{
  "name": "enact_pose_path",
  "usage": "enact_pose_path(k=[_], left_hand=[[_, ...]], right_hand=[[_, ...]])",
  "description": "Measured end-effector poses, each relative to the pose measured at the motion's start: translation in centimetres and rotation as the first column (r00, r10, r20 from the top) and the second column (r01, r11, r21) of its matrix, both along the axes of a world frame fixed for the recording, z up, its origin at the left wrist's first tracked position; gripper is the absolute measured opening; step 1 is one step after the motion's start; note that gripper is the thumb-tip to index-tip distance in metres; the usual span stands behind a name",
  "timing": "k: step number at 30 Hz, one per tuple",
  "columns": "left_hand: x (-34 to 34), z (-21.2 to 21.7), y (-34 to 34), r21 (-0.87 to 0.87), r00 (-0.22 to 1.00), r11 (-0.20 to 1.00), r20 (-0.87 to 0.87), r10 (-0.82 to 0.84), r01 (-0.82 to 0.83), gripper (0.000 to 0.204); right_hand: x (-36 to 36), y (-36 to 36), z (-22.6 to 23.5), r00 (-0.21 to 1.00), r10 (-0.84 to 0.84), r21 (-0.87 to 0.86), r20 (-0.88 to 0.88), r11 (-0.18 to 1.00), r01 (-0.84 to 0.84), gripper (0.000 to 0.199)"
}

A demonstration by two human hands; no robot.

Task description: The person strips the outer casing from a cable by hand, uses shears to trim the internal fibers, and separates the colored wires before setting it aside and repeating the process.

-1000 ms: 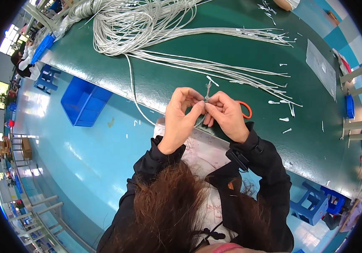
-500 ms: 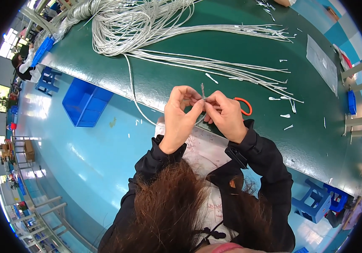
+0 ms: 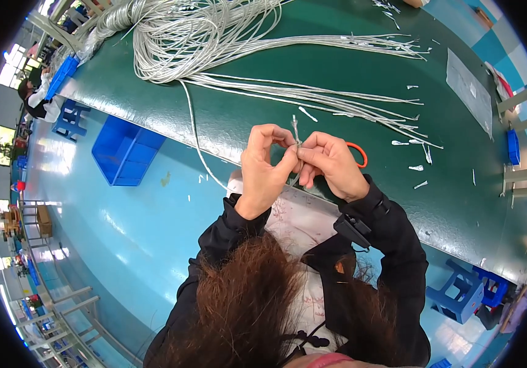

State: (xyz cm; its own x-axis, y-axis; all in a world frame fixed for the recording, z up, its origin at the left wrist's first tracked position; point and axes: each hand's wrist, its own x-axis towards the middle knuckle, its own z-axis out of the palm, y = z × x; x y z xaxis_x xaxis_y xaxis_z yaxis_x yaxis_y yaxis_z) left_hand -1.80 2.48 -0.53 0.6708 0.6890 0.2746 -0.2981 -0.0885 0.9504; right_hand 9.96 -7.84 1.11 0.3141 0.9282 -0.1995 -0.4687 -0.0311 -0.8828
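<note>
The green desk [image 3: 257,116] has bare room between its near edge and the fanned cable bundle [image 3: 288,92]. Just above that edge, the left hand [image 3: 266,165] and right hand [image 3: 331,162] meet, both pinching a thin grey cable end [image 3: 296,130] that stands upright; an orange-handled tool [image 3: 359,154], probably scissors, lies beside the right hand.

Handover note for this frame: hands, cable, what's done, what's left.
Left hand: pinching the end of a thin grey cable, held upright above the table edge.
Right hand: pinching the same cable end, fingertips against the left's.
Cable bundle coiled far left on the green table; cut ends fan out to the right. Orange-handled tool behind the right hand.
Done: white offcuts litter the table.
Left: cannot tell how many ends remain.
</note>
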Motion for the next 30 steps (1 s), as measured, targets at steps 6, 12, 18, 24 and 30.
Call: enact_pose_path(k=[6, 12, 18, 24, 30], left_hand=[[0.1, 0.1, -0.1, -0.168, 0.994, 0.981, 0.06, -0.088, 0.097, 0.031], [-0.5, 0.9, 0.3, -0.148, 0.999, 0.989, -0.028, -0.031, 0.026, 0.032], [-0.4, 1.0, -0.1, -0.112, 0.995, 0.994, -0.095, -0.024, 0.013, 0.033], [0.0, 1.2, -0.1, -0.116, 0.992, 0.993, -0.124, 0.007, -0.022, 0.031], [0.3, 0.9, -0.1, -0.016, 0.997, 0.999, -0.072, 0.028, -0.029, 0.029]], right_hand=[[0.6, -0.1, -0.1, 0.999, -0.04, 0.053, -0.012, 0.998, 0.04, 0.009], [-0.5, 0.0, -0.4, 0.917, -0.106, 0.016, 0.385, 0.994, 0.109, 0.008], [-1.0, 0.0, -0.4, 0.842, -0.134, 0.025, 0.522, 0.99, 0.142, 0.008], [-1.2, -0.1, -1.2, 0.656, -0.195, 0.115, 0.729, 0.98, 0.164, 0.009], [-1.3, -0.2, -0.4, 0.705, -0.167, 0.082, 0.69, 0.985, 0.154, 0.009]])
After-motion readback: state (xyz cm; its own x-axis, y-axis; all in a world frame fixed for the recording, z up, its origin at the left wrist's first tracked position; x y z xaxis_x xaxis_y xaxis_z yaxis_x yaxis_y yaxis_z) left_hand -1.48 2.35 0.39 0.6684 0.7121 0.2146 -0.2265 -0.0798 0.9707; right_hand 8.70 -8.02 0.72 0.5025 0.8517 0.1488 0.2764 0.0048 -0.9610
